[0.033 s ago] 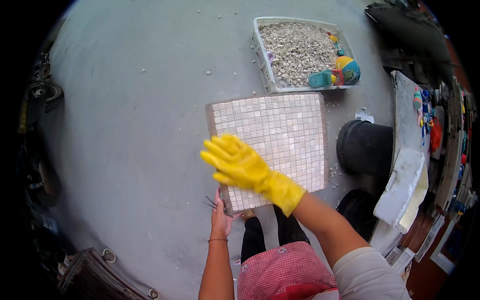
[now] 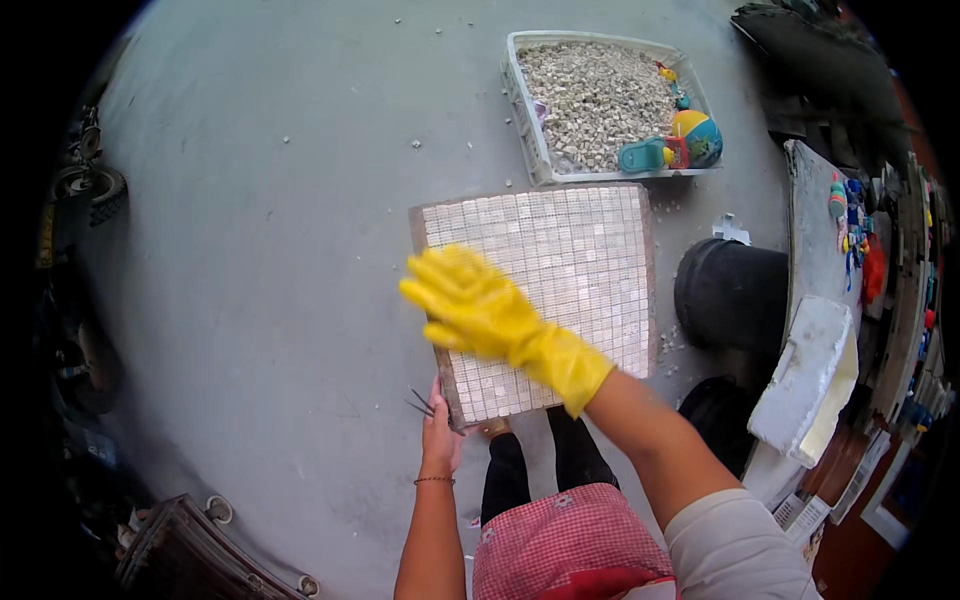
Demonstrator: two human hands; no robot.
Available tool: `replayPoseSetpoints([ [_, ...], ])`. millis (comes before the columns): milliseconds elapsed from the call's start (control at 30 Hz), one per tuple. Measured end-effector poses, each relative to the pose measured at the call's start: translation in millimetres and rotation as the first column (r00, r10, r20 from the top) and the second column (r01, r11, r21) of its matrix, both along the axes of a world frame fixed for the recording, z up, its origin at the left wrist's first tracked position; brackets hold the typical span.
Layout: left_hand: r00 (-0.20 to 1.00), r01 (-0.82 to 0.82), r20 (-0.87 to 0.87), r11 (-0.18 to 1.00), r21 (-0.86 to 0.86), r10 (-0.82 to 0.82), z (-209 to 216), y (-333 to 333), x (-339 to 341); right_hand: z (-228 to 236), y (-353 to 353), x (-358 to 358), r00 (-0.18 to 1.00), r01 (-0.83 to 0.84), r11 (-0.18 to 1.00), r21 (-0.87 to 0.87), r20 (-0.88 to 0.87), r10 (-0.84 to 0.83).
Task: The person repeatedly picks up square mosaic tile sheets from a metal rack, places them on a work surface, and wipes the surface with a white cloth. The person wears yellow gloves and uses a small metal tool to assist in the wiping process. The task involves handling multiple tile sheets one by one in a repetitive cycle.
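Two hands are being held apart: the near-left corner of the mosaic tile board (image 2: 590, 265) is being clasped by the bare left hand (image 2: 439, 438), while the yellow-gloved right hand (image 2: 470, 305), fingers extended, is being held over its left part; the board is being seen between the legs (image 2: 507, 472) and the white plastic crate (image 2: 526, 122)

Right hand in yellow rubber glove (image 2: 475, 308) has slid slightly up, away from the body, over the pale square-tiled rectangular board with brownish edging (image 2: 575, 265). More tiles now uncovered below its thumb; fewer show above its fingers.
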State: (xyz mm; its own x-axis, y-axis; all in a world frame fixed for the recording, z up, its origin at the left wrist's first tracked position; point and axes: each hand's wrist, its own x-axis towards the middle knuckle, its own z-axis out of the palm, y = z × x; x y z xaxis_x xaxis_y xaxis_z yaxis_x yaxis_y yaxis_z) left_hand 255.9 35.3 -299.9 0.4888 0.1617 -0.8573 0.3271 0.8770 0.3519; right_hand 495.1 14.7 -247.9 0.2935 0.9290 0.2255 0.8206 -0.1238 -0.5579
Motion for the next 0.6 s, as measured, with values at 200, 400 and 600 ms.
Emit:
replayPoseSetpoints([
  [200, 0.992, 0.124, -0.041, 0.990, 0.061, -0.122, 12.0, -3.2, 2.5, 8.3, -80.2, 102.1, 0.884, 0.418, 0.907, -0.058, 0.258, -0.390],
  [400, 0.998, 0.061, -0.020, 0.997, 0.045, -0.060, 9.2, -7.6, 4.0, 11.6, -101.7, -10.2, 0.908, 0.419, 0.875, -0.244, 0.115, -0.403],
  [600, 0.997, 0.072, -0.021, 0.997, 0.033, -0.071, 11.9, -4.4, 3.8, -20.4, 29.4, -2.5, 0.998, 0.065, 0.994, 0.091, -0.020, -0.064],
])
